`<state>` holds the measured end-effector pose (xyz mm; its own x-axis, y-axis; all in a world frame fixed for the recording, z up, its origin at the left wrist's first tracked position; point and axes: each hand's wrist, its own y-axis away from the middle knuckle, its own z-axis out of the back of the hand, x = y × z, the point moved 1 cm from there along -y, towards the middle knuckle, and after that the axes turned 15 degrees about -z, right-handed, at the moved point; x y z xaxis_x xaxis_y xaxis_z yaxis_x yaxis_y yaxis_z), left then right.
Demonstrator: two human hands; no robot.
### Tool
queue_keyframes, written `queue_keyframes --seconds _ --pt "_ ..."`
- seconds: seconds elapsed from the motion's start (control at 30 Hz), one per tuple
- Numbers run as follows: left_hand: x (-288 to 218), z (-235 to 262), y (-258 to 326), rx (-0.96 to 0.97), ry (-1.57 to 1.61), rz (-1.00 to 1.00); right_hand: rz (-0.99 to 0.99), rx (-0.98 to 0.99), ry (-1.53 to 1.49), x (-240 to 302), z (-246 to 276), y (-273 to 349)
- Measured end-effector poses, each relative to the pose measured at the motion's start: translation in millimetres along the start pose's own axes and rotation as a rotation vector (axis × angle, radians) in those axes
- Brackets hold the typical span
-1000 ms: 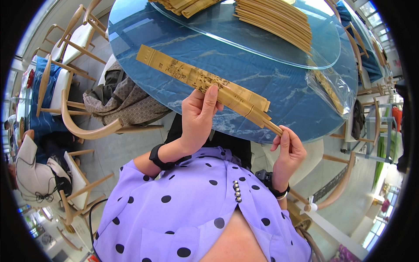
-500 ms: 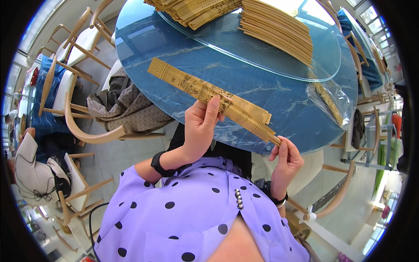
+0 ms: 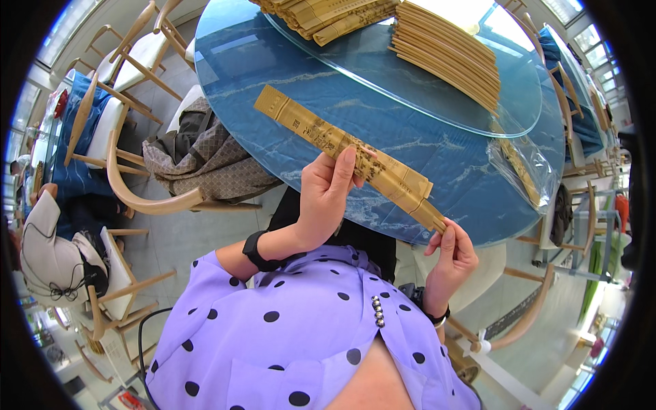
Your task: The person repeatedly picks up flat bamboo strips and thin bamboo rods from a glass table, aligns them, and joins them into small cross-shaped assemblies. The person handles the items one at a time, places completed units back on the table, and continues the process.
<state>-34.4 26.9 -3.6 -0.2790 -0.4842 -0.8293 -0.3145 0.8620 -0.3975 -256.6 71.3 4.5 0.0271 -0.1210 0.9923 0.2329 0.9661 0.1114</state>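
Note:
A long gold paper chopstick sleeve (image 3: 301, 123) with dark printing slants over the near edge of the table. My left hand (image 3: 326, 195) pinches it around the middle, thumb on top. Behind it, partly covered, a second gold sleeve (image 3: 413, 179) shows its end. My right hand (image 3: 451, 251) is closed on the narrow lower-right end of the front sleeve, between thumb and fingers. Whether a chopstick is inside that end cannot be made out.
On the glass turntable (image 3: 383, 78) lie a loose pile of gold sleeves (image 3: 328, 17) and a neat stack (image 3: 447, 55). A clear plastic bag (image 3: 523, 167) with a gold sleeve rests on the blue table (image 3: 273, 65). A patterned bag (image 3: 205, 157) sits on a chair at left.
The view has shifted a little, so the table and both hands appear slightly further right and lower. Both hands keep their hold, the right hand sitting closer against the sleeve's end.

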Motion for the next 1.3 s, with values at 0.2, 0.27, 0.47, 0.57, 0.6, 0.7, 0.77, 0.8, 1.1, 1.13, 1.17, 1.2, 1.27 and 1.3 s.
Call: queue_keyframes --seconds 0.2,0.27,0.47,0.57,0.6,0.7,0.77,0.8,1.1,1.13,1.17,1.2,1.27,1.3 --pt "-3.7 -0.4 -2.7 0.013 0.004 -0.013 -0.009 0.031 -0.006 1.6 -0.5 0.8" --pt "-3.2 -0.1 -3.1 0.017 0.001 -0.024 -0.016 0.027 -0.007 0.7 -1.5 3.3" --pt "-11.4 4.0 -8.0 -0.033 0.134 0.050 -0.007 0.017 -0.015 2.0 -2.4 3.9" --pt "-12.5 5.3 -8.5 -0.032 0.073 0.022 -0.005 0.013 -0.010 1.5 0.1 4.7" --pt "-12.2 4.5 -8.9 -0.027 0.036 0.008 -0.003 0.013 -0.016 1.7 -1.2 4.5" --pt "-9.7 2.5 -8.1 -0.029 -0.011 -0.002 0.012 0.001 -0.021 -1.1 -0.6 4.5" --pt "-9.2 1.4 -6.7 -0.042 -0.019 0.004 0.017 -0.007 -0.018 -1.0 -1.0 5.2" --pt "-8.2 -0.3 -3.7 -0.049 -0.020 0.009 0.014 -0.012 -0.014 -0.2 -1.6 6.1" --pt "-12.2 6.2 -8.4 -0.013 0.110 0.081 -0.016 0.012 0.020 2.7 -2.7 7.0" --pt "-13.7 5.5 -10.5 -0.027 0.141 0.107 -0.020 0.016 0.030 2.6 -1.7 7.2" --pt "-13.8 5.7 -12.6 -0.041 0.100 0.073 -0.024 0.080 0.004 2.7 -2.0 6.6" --pt "-13.3 5.9 -15.1 -0.055 0.060 0.041 -0.028 0.143 -0.021 2.9 -2.7 5.6" --pt "-13.4 6.5 -19.2 -0.077 0.005 0.006 0.003 0.223 -0.031 3.6 0.1 4.6" --pt "-13.7 11.1 -23.3 -0.097 -0.011 -0.012 0.040 0.246 -0.019 5.2 -0.5 2.9"
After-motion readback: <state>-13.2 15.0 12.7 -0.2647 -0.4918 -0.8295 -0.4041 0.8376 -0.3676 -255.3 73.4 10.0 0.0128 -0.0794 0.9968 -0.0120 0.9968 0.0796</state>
